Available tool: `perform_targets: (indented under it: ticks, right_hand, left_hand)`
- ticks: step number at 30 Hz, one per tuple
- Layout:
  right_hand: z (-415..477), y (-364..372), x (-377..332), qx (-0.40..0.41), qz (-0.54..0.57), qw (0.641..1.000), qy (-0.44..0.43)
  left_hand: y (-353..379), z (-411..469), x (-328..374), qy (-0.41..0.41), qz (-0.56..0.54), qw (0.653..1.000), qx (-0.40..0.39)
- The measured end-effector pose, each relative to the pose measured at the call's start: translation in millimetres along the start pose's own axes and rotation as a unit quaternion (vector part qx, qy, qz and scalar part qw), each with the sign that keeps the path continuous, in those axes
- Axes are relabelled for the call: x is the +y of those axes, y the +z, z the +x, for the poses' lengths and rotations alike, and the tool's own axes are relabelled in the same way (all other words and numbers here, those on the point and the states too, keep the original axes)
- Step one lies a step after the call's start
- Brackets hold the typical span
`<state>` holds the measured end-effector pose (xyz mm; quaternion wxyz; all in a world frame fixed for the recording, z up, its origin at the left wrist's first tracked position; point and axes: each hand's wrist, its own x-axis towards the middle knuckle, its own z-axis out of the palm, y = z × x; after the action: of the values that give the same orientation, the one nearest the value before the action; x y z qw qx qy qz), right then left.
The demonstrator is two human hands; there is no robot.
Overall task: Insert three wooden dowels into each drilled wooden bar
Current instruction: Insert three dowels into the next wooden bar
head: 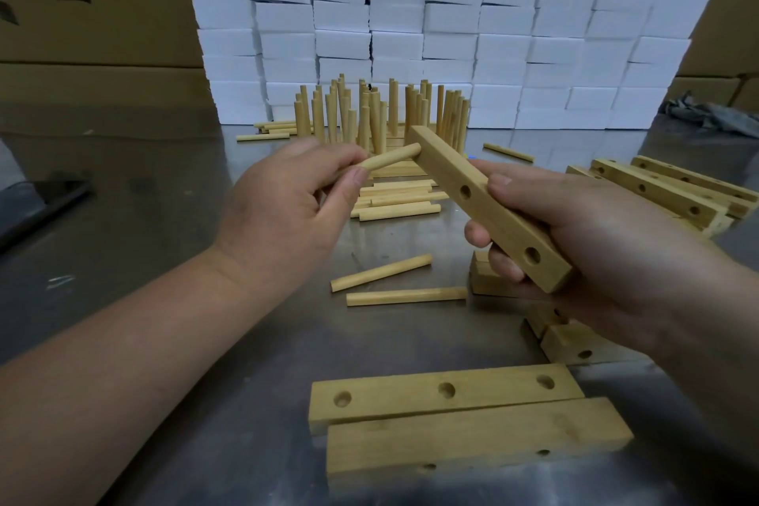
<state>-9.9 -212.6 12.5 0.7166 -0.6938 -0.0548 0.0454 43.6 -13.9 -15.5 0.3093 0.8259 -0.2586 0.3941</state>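
filled bars [376, 117] seen at back. dowel [390, 159] pinched in left hand [283, 209], bar [488, 209] clamped in right hand [583, 230]; two holes [465, 191] empty; spare bars [443, 392] unfilled.

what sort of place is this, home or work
Probably a small factory or assembly workshop: a metal worktable with many drilled wooden bars and dowels, stacked white foam blocks behind, and printed cardboard cartons.

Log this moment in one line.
right hand: holds bar | left hand: pinches dowel, tip at bar's far end | two holes empty
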Motion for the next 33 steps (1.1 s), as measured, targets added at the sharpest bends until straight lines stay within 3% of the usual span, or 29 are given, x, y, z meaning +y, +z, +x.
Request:
perform_targets:
  ticks: [8,13,23,33]
  right_hand:
    - [-2,1,-2,0.003,-0.01,1.0,0.005]
    - [-2,2,0,0.031,-0.088,0.995,-0.028]
    - [-3,8,4,0.063,-0.15,0.985,-0.055]
    - [-1,8,9,0.066,-0.198,0.976,-0.054]
  left_hand:
    - [-2,1,3,0.007,0.015,1.0,-0.018]
    - [0,-1,4,-0.002,-0.004,1.0,-0.029]
    - [4,1,10,-0.172,-0.111,0.977,-0.054]
    - [8,5,5,-0.332,-0.27,0.899,-0.093]
